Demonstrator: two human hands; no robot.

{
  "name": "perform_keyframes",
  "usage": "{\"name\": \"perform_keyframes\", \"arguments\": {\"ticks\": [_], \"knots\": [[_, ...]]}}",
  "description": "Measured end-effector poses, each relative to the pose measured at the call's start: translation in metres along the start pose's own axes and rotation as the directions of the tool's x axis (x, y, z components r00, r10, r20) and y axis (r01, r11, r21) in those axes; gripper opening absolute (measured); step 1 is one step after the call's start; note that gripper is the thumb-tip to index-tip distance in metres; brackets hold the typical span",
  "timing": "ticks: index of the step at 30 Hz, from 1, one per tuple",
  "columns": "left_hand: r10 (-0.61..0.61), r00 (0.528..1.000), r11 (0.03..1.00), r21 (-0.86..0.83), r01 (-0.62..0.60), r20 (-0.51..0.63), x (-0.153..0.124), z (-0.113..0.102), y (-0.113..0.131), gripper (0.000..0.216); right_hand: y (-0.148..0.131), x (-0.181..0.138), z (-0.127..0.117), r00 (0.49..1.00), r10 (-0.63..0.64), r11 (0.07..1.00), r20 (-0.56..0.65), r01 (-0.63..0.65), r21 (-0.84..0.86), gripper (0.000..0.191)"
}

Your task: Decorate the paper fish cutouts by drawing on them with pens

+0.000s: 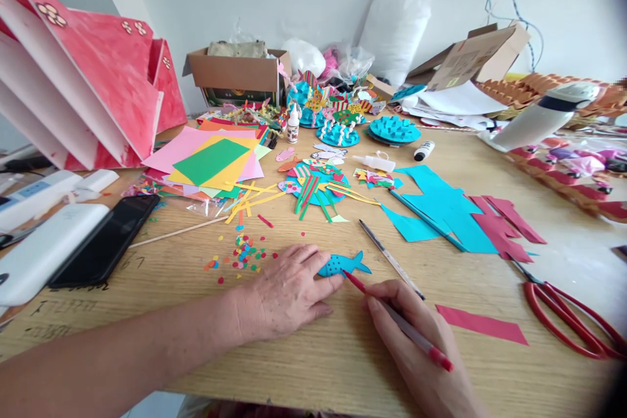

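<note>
My left hand [287, 290] lies flat on the wooden table [313, 366], fingers stretched out and pressing down the head end of a small blue paper fish [349, 264]. My right hand [416, 346] is closed on a red pen [392, 317], whose tip touches the fish's lower edge. A grey pencil [389, 258] lies just right of the fish. Small coloured paper dots [245, 253] are scattered to the left of my left hand.
Red scissors [571, 317] and a red paper strip [482, 324] lie at the right. Blue and red paper offcuts [450, 212], coloured sheets [210, 163], glue bottles [377, 162], paper craft pieces [316, 186], a black phone [108, 241], cardboard boxes [238, 72] and a red folded board [88, 85] crowd the table.
</note>
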State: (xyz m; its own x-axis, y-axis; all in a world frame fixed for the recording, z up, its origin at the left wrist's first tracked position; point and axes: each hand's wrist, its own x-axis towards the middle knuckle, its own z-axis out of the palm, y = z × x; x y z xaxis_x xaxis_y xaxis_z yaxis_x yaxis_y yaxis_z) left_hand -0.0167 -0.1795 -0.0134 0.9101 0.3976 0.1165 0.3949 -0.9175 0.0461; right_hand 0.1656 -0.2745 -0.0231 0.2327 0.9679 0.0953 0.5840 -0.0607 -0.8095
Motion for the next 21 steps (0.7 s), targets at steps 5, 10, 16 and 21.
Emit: {"name": "perform_keyframes", "arguments": {"ticks": [5, 10, 16, 21], "knots": [[-0.002, 1.000, 1.000, -0.006, 0.002, 0.008, -0.0003, 0.0003, -0.0001, 0.037, -0.0018, 0.0011, 0.0001, 1.000, -0.016, 1.000, 0.008, 0.016, 0.006, 0.019], [-0.002, 1.000, 1.000, -0.008, 0.002, -0.004, -0.0005, 0.0007, -0.0001, 0.036, -0.0010, 0.0021, 0.0003, 1.000, -0.012, 1.000, -0.005, 0.012, -0.003, 0.019], [0.009, 1.000, 1.000, -0.007, -0.009, -0.015, -0.0005, 0.0007, -0.0002, 0.036, 0.0017, 0.0011, 0.0006, 1.000, -0.027, 1.000, 0.015, 0.027, -0.008, 0.020], [-0.001, 1.000, 1.000, -0.005, 0.001, -0.010, 0.0001, 0.0009, 0.0000, 0.037, 0.0017, 0.0017, 0.0001, 1.000, -0.014, 1.000, 0.020, 0.014, -0.005, 0.020]]}}
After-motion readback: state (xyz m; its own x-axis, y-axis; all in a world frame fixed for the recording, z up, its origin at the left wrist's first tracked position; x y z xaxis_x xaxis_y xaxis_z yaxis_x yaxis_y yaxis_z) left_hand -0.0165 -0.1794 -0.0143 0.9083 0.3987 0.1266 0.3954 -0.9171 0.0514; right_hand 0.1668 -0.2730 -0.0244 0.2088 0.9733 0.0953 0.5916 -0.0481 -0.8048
